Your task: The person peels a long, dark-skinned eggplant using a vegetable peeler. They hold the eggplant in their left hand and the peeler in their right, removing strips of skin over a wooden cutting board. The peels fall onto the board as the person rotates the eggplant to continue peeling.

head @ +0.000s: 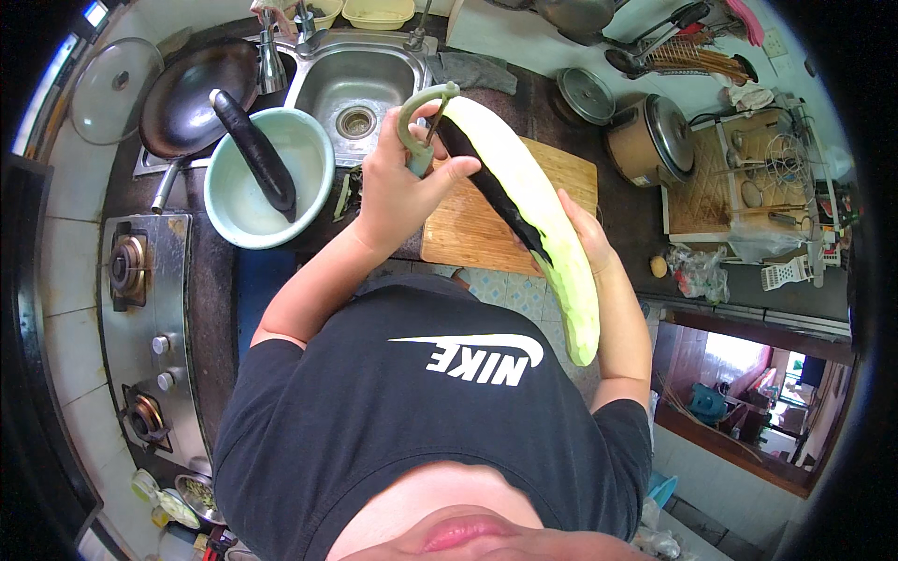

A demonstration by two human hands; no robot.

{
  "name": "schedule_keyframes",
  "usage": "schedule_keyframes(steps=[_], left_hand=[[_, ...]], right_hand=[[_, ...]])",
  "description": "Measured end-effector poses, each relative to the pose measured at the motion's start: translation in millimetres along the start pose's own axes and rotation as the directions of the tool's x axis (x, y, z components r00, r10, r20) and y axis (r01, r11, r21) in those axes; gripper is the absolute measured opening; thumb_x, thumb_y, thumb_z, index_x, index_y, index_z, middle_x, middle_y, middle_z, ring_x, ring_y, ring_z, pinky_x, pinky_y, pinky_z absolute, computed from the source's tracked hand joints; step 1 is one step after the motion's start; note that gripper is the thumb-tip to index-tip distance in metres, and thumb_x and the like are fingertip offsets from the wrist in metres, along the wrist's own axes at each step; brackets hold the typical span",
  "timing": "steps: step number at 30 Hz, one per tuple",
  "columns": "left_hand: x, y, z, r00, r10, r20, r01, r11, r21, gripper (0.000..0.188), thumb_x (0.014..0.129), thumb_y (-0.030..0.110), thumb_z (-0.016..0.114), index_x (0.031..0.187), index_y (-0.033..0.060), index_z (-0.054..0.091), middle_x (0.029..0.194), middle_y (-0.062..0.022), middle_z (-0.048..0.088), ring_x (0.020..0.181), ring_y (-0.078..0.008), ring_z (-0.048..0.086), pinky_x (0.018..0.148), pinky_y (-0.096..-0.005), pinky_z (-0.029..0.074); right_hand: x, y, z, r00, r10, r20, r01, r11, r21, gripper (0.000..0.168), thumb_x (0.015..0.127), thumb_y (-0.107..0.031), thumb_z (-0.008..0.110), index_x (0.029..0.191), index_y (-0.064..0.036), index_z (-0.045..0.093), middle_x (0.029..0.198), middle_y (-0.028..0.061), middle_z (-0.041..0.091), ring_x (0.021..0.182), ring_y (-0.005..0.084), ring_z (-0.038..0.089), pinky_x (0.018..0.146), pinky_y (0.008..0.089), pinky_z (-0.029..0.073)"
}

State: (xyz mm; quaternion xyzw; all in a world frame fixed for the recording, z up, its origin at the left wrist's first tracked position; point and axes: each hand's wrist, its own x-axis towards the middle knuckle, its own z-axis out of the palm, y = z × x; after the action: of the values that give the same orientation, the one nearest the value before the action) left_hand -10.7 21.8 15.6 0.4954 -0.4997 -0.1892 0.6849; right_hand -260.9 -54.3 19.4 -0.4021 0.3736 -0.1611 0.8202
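Note:
A long eggplant (554, 231), mostly peeled to pale green flesh, slants above the cutting board. A strip of dark purple skin remains along its left side. My right hand (588, 235) grips it from the right, with some fingers hidden behind. In my left hand (414, 172) is a green-handled peeler (409, 119), its blade close to the eggplant's upper end; contact is hard to tell. Beneath lies a wooden cutting board (463, 235). Over to the left, an unpeeled dark eggplant (256, 154) leans in a pale green basin (217, 203).
Behind the counter's front edge is a steel sink (358, 73). A wok (200, 98) stands beside the basin, above a gas stove (151, 280). Dark peelings (347, 193) lie near the basin. To the right are a rice cooker (649, 140) and a utensil-filled rack (744, 175).

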Motion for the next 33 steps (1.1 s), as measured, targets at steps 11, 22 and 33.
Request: schedule_keyframes(steps=[11, 22, 33], left_hand=[[1, -44, -9, 0.939, -0.203, -0.278, 0.198, 0.979, -0.047, 0.009, 0.081, 0.009, 0.071, 0.086, 0.0029, 0.067, 0.071, -0.0009, 0.064, 0.063, -0.0050, 0.054, 0.057, -0.0232, 0.045], [-90, -204, -62, 0.883, -0.465, -0.064, 0.357, 0.576, 0.735, 0.039, 0.079, 0.024, 0.069, 0.113, 0.0060, 0.059, 0.090, -0.0200, 0.066, 0.083, -0.0383, 0.064, 0.072, -0.0439, 0.050], [-26, -16, 22, 0.884, 0.276, 0.378, -0.418, 0.829, 0.372, 0.014, 0.084, 0.013, 0.062, 0.083, 0.0022, 0.053, 0.067, -0.0136, 0.053, 0.058, -0.0302, 0.056, 0.052, -0.0394, 0.045]], right_hand=[[15, 9, -3, 0.996, -0.047, -0.077, 0.053, 0.996, 0.069, 0.053, 0.099, -0.044, 0.033, 0.129, -0.002, 0.048, 0.097, 0.0183, 0.065, 0.081, 0.0231, 0.066, 0.056, 0.0278, 0.052], [18, 5, 1, 0.994, -0.045, -0.096, 0.057, 0.990, 0.129, 0.051, 0.099, -0.042, 0.035, 0.125, -0.001, 0.052, 0.099, 0.0154, 0.066, 0.081, 0.0226, 0.066, 0.055, 0.0274, 0.054], [35, -16, 18, 1.000, 0.022, 0.011, -0.023, 0.998, 0.062, 0.045, 0.098, -0.042, 0.042, 0.115, -0.003, 0.058, 0.092, 0.0048, 0.066, 0.072, 0.0112, 0.063, 0.062, 0.0258, 0.052]])
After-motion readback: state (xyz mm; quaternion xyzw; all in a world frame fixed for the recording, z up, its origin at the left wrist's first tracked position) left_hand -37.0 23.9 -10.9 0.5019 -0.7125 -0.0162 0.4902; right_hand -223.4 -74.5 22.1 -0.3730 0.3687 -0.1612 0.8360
